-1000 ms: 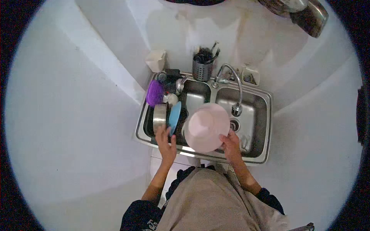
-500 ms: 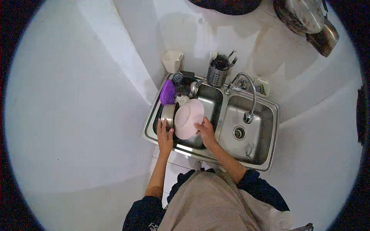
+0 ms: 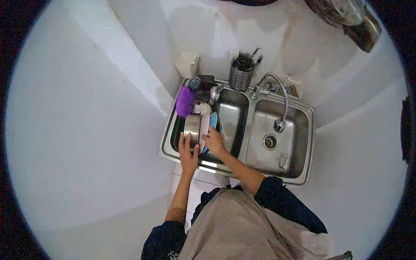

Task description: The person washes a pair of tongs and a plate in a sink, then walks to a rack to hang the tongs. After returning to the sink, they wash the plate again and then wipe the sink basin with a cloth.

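Observation:
In the left basin my left hand (image 3: 189,156) has its fingers spread against the front of a round metal pot (image 3: 192,127). A pink plate (image 3: 205,125) stands on edge just right of the pot, its face turned sideways. Behind it to the right, a blue plate (image 3: 213,119) shows in part. My right hand (image 3: 213,141) is closed on the pink plate's right side. Beyond the pot are a purple container (image 3: 185,102), a whitish item (image 3: 202,108) and a metal ladle-like utensil (image 3: 214,94).
The right basin (image 3: 297,143) has a flexible faucet (image 3: 284,97) over its drain. A perforated cutlery holder (image 3: 240,79) and a white cup (image 3: 187,65) stand behind the sink. Pans (image 3: 364,32) hang at the upper right.
The pink plate has turned from face-on to edge-on and moved left against the pot. My right hand moved left with it. The blue plate has come into view.

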Available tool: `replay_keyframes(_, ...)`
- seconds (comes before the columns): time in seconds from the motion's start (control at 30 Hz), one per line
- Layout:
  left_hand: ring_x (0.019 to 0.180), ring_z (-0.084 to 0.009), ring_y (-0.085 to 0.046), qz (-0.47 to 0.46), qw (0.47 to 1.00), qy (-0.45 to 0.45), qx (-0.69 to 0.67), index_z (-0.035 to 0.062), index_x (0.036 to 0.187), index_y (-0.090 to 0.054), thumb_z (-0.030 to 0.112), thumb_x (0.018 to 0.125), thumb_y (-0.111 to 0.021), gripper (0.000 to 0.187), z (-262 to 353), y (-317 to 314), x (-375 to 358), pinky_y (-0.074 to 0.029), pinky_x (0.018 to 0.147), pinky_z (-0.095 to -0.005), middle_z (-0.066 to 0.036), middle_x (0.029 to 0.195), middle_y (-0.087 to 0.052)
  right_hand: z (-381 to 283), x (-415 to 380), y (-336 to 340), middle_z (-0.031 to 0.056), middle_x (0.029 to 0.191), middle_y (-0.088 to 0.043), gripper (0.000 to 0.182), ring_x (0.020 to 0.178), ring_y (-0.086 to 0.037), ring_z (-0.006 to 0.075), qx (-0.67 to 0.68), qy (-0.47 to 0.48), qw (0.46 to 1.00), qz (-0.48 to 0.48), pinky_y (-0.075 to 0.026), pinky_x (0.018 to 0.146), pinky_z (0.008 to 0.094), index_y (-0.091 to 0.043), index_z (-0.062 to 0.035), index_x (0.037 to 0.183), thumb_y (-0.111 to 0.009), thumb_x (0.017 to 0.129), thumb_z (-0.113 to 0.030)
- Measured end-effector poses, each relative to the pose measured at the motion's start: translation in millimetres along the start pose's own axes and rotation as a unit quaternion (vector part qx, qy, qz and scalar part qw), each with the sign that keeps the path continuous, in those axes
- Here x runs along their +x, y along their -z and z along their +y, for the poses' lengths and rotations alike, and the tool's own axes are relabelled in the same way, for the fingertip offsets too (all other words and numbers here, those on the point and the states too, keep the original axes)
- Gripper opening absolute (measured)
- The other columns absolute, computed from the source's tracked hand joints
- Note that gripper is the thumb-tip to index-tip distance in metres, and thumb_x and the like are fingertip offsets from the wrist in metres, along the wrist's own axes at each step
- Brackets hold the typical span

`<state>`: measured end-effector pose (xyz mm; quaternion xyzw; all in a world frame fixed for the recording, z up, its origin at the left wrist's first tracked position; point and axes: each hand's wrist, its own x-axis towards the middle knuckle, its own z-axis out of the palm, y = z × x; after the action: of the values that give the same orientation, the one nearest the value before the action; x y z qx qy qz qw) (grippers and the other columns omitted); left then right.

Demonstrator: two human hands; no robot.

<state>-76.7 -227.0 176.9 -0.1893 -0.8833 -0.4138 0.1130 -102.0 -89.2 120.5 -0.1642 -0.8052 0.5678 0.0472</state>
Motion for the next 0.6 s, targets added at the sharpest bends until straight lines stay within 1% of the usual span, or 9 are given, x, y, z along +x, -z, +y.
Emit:
replay_keyframes(0.1,0.126,-0.0381,-0.031,-0.004,1.0,-0.004,0.016,0.0061,0.13,-0.042,0.022,0.088,-0.053,0.046,6,-5,2,-0.029,0.102,-0.0434,-0.022,0.14,-0.027,-4,3,2,0.0136,0.078,-0.061,0.026,0.058,-0.06,0.0176,0.064,-0.039,0.996,-0.051,-0.049,0.051,0.0304,-0.047,0.0012,0.105,-0.057,0.083,-0.005)
replay_keyframes(0.2,0.125,-0.0385,-0.032,0.012,1.0,-0.003,0.02,0.0064,0.131,-0.042,0.014,0.086,-0.054,0.047,8,-13,2,-0.029,0.101,-0.0435,-0.022,0.139,-0.027,6,7,-3,0.0131,0.076,-0.062,0.029,0.061,-0.061,0.0181,0.044,0.003,0.999,-0.019,-0.05,0.053,0.0306,-0.05,0.001,0.111,-0.055,0.083,-0.004)
replay_keyframes(0.23,0.124,-0.0384,-0.032,0.011,1.0,-0.002,0.015,0.0072,0.132,-0.04,0.014,0.086,-0.054,0.048,8,-13,2,-0.029,0.101,-0.0442,-0.022,0.139,-0.027,10,7,-1,0.0134,0.076,-0.063,0.029,0.061,-0.062,0.0183,0.055,0.011,0.998,-0.02,-0.05,0.054,0.031,-0.051,0.001,0.111,-0.055,0.083,-0.004)
replay_keyframes(0.27,0.126,-0.0382,-0.031,0.005,1.0,0.018,-0.01,0.0076,0.132,-0.039,0.014,0.086,-0.055,0.049,5,-16,1,-0.028,0.102,-0.0443,-0.022,0.14,-0.026,-19,-4,21,0.0159,0.081,-0.064,0.028,0.064,-0.063,0.0197,-0.02,0.033,0.999,-0.032,-0.05,0.056,0.0325,-0.052,0.0013,0.111,-0.054,0.084,-0.007)
replay_keyframes(0.37,0.128,-0.0376,-0.027,0.004,1.0,0.022,0.0,0.0076,0.133,-0.038,0.017,0.086,-0.056,0.052,4,-19,-1,-0.025,0.104,-0.0441,-0.021,0.142,-0.023,-38,-23,45,0.0206,0.089,-0.063,0.028,0.083,-0.063,0.0342,-0.002,0.009,0.999,-0.031,-0.05,0.074,0.0405,-0.055,-0.0015,0.106,-0.059,0.081,-0.014)
replay_keyframes(0.4,0.129,-0.0373,-0.026,0.006,1.0,0.015,0.017,0.0075,0.133,-0.038,0.018,0.086,-0.056,0.052,4,-18,-1,-0.024,0.104,-0.044,-0.021,0.142,-0.022,-33,-27,44,0.0195,0.089,-0.063,0.025,0.084,-0.063,0.0332,0.068,0.025,0.997,-0.01,-0.05,0.074,0.0399,-0.056,-0.0023,0.104,-0.058,0.081,-0.013)
replay_keyframes(0.5,0.131,-0.0368,-0.023,0.014,1.0,0.023,0.009,0.0067,0.134,-0.037,0.02,0.086,-0.057,0.053,10,-16,-2,-0.022,0.105,-0.044,-0.021,0.143,-0.02,-39,-53,76,0.0188,0.091,-0.063,0.022,0.086,-0.062,0.0327,0.065,0.058,0.996,-0.011,-0.049,0.075,0.0389,-0.056,-0.0029,0.102,-0.056,0.083,-0.012)
replay_keyframes(0.57,0.13,-0.0361,-0.024,0.023,0.999,0.034,0.011,0.0061,0.133,-0.038,0.021,0.087,-0.056,0.052,19,-9,-5,-0.023,0.105,-0.0438,-0.021,0.143,-0.021,-22,-66,111,0.0175,0.095,-0.063,0.021,0.088,-0.061,0.0333,-0.037,0.102,0.992,-0.06,-0.049,0.076,0.039,-0.056,-0.0036,0.103,-0.053,0.085,-0.015)
replay_keyframes(0.6,0.13,-0.0358,-0.025,0.029,0.999,0.038,0.012,0.0058,0.132,-0.039,0.022,0.087,-0.056,0.051,25,-5,-4,-0.024,0.104,-0.0437,-0.02,0.142,-0.022,-15,-71,134,0.0168,0.097,-0.062,0.023,0.091,-0.06,0.0334,-0.123,0.087,0.981,-0.119,-0.048,0.079,0.0402,-0.057,-0.0042,0.104,-0.052,0.086,-0.018)
